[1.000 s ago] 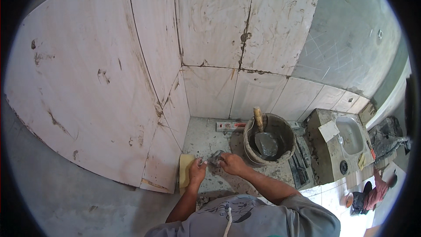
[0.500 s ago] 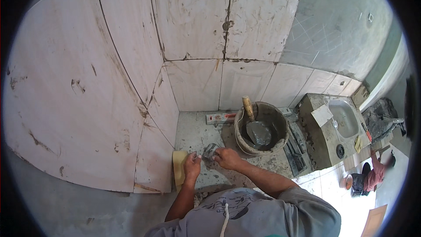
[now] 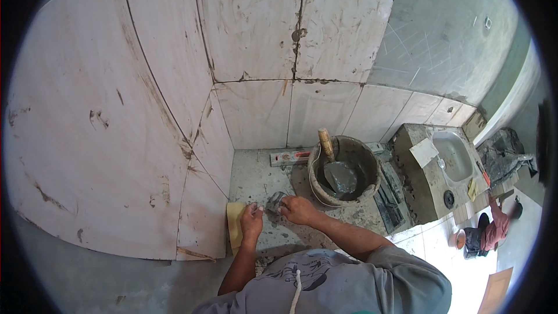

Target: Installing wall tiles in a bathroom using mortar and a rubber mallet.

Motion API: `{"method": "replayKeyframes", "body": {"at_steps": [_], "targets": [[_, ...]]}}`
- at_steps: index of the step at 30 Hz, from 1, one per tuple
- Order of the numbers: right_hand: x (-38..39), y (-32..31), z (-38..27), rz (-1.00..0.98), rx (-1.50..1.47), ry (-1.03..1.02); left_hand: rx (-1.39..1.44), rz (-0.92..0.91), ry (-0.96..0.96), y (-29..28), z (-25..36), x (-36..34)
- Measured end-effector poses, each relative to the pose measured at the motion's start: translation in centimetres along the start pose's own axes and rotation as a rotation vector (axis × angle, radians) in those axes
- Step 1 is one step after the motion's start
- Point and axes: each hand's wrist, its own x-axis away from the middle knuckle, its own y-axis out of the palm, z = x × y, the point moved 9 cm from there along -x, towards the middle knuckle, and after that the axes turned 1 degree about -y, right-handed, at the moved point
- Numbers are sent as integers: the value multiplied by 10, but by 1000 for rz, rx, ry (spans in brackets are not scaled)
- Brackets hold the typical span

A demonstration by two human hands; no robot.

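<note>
My left hand (image 3: 252, 224) is closed at the near left of the mortar-spattered counter (image 3: 256, 177), beside a yellow sponge-like pad (image 3: 234, 224); what its fingertips hold, if anything, is too small to make out. Just right of it, my right hand (image 3: 297, 209) grips a small dark grey object (image 3: 274, 201), possibly crumpled or mortar-coated. A mortar bucket (image 3: 366, 186) stands behind my right hand, with a wooden-handled trowel (image 3: 325, 144) in it. A level (image 3: 282, 159) lies behind the bucket and to its left.
Smeared tiles (image 3: 250, 23) cover the left and back walls. Dark bars (image 3: 388, 206) lie between bucket and sink block (image 3: 424, 203), which holds a steel sink (image 3: 453, 163) and a dark bundle (image 3: 503, 157) lies beyond. A person in red (image 3: 500, 227) is low at the right.
The view has shifted, so walls and bucket sit farther left and higher in the picture. Both my hands stay close together over the counter, the right still gripping the grey object.
</note>
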Motion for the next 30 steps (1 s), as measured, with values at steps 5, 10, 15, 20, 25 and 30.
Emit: {"method": "replayKeyframes", "body": {"at_steps": [5, 10, 15, 20, 25, 30], "targets": [[-1, 0, -1, -22, -7, 6, -42, -8, 1, 1, 4, -2], [0, 3, 7, -14, 7, 22, 27, -1, 23, 2, -1, -6], [1, 2, 8, -34, -6, 26, -9, -17, 17, 3, 3, -4], [2, -1, 0, -59, 29, 55, 18, 21, 56, -3, -5, -7], [2, -2, 2, -52, 7, 56, -32, 10, 54, -3, 4, -5], [1, 1, 0, -53, 9, 31, -37, 25, 43, -7, -7, -6]]}}
